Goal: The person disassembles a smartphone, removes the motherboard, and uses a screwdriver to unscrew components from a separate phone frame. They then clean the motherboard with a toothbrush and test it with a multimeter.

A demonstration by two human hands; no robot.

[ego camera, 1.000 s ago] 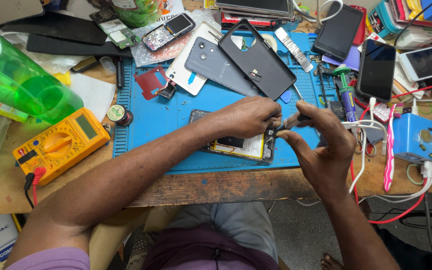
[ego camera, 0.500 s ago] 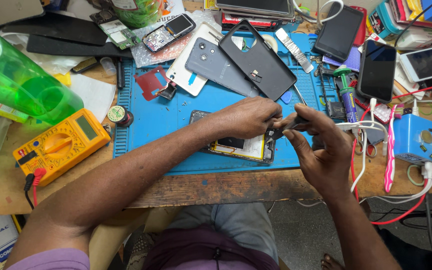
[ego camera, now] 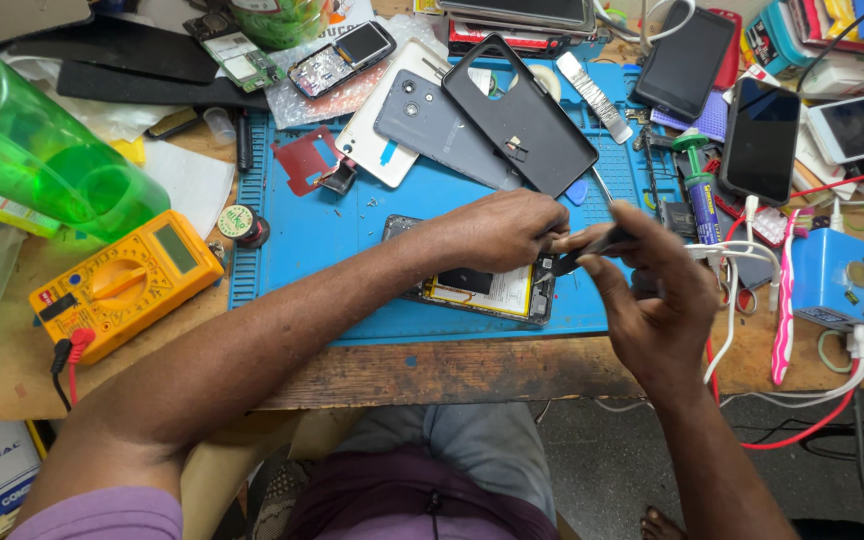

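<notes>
An opened phone (ego camera: 482,288), back cover off and its pale battery showing, lies on the blue work mat (ego camera: 332,240) near the table's front edge. My left hand (ego camera: 497,230) rests over the phone's upper right part, fingers curled down onto it. Just right of it, my right hand (ego camera: 652,300) pinches dark metal tweezers (ego camera: 584,250) whose tips point left, at the phone's right end beside my left fingers. What the tips touch is hidden.
A yellow multimeter (ego camera: 122,285) with red lead sits at the left, a green plastic bottle (ego camera: 37,165) behind it. Phone back covers (ego camera: 512,110) and several phones (ego camera: 762,140) crowd the back. A blue box (ego camera: 842,280) with white and red cables stands at the right.
Both hands stay over the phone's right end. My right hand has shifted the tweezers slightly; the phone has not moved.
</notes>
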